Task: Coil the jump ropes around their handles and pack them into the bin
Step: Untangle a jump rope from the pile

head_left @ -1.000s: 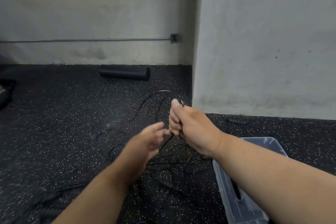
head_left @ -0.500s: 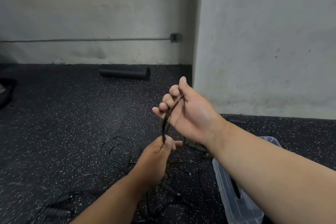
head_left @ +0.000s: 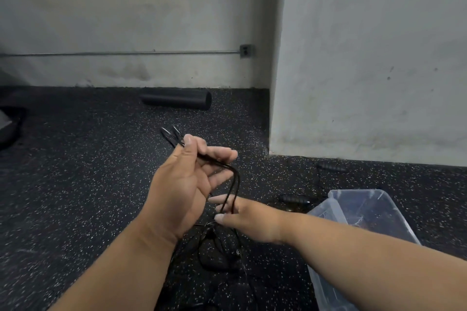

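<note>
The jump rope (head_left: 233,184) we hold is a thin black cord, folded into a bundle of several strands; the exact number we cannot count. Our left hand (head_left: 184,184) pinches this bundle between the thumb and the curled fingers, and two folded ends stick out above the thumb, toward the wall. From the left hand the strands bend down to our right hand (head_left: 249,217), whose fingers are almost straight; the cord passes between them, but we cannot tell if they grip it.

Below both hands more black cord lies in a loose tangle (head_left: 217,250) on the floor (head_left: 75,197). We count two black handles lying free on the floor: one handle (head_left: 294,199) just beside the far left corner of the bin, and a second handle (head_left: 331,166) near the foot of the wall. One clear plastic bin (head_left: 338,212) stands on the right, partly hidden by our right forearm; what lies inside it is too dark to tell.

One black foam roller (head_left: 177,100) lies along the back wall, well apart from the hands. One grey outlet box (head_left: 246,51) sits on that wall at the end of a thin pipe. We read no writing anywhere.

The floor to the left of the hands is open, and a wall corner (head_left: 275,83) stands out on the right, behind the bin.
</note>
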The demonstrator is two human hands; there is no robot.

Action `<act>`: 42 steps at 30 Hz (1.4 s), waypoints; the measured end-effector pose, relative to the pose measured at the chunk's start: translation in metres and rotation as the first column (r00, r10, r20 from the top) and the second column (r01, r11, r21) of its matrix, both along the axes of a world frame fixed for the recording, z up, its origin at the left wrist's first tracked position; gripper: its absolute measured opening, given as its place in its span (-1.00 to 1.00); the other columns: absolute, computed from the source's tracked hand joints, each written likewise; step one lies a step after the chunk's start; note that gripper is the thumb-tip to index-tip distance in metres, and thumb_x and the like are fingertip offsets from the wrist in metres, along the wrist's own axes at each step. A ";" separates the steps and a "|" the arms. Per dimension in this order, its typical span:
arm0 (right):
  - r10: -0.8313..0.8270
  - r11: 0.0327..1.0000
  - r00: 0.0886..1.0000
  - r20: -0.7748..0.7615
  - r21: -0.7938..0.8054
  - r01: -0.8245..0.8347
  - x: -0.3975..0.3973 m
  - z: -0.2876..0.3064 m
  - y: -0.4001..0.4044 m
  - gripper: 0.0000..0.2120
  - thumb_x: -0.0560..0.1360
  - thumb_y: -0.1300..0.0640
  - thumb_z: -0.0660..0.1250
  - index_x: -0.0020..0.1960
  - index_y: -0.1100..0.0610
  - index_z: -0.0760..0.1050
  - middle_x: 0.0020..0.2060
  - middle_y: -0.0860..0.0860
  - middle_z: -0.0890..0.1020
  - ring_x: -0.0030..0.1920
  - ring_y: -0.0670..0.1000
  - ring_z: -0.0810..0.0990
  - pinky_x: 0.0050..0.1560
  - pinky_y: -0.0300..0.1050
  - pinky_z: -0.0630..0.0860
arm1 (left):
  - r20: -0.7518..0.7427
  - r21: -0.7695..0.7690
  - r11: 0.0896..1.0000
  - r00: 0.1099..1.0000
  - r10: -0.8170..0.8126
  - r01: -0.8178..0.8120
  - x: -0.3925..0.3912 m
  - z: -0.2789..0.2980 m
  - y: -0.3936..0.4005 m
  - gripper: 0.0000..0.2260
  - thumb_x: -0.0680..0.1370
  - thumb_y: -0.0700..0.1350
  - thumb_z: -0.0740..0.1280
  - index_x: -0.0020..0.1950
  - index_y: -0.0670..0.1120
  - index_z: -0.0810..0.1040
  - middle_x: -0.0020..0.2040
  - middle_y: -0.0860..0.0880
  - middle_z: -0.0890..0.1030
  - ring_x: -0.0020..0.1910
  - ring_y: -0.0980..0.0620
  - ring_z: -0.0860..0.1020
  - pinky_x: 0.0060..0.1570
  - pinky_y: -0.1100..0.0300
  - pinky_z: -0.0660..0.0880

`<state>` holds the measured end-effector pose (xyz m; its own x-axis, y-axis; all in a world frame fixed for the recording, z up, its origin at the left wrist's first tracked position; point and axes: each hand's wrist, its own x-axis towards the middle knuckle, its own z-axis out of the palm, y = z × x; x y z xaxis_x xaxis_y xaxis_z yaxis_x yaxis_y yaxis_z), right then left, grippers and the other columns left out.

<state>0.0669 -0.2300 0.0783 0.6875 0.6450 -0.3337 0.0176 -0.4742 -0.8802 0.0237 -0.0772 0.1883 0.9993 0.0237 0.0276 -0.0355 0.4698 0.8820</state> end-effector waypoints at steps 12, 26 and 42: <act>-0.311 0.938 0.940 0.140 0.207 0.280 0.013 0.039 0.003 -0.58 0.74 -0.12 0.08 -0.12 0.11 0.48 -0.14 0.16 0.74 -0.25 0.01 0.63 -0.15 0.00 0.59 | -0.177 0.386 0.923 0.982 0.067 0.007 -0.005 -0.027 0.030 -0.64 0.64 0.15 0.33 0.42 0.14 0.46 0.38 0.04 0.61 0.40 0.04 0.54 0.46 -0.08 0.44; -0.321 0.874 0.936 0.147 0.428 0.233 0.005 0.085 0.011 -0.53 0.74 -0.17 0.04 -0.18 0.09 0.40 -0.28 0.05 0.64 -0.28 0.01 0.52 -0.17 -0.01 0.51 | -0.166 0.955 0.267 0.979 0.120 0.129 -0.014 -0.113 -0.004 -0.77 0.64 0.20 0.32 0.24 0.15 0.48 -0.03 0.10 0.56 -0.16 0.16 0.53 -0.18 0.16 0.45; -0.358 0.932 0.852 0.381 0.207 0.298 0.028 0.069 -0.026 -0.47 0.75 -0.16 0.01 -0.21 0.15 0.45 -0.33 0.10 0.58 -0.29 -0.04 0.48 -0.11 -0.04 0.46 | -0.341 0.850 0.472 0.927 0.157 0.233 0.008 -0.100 0.030 -0.73 0.74 0.02 0.18 0.00 -0.06 0.58 -0.12 0.00 0.75 -0.09 0.01 0.68 -0.04 0.06 0.53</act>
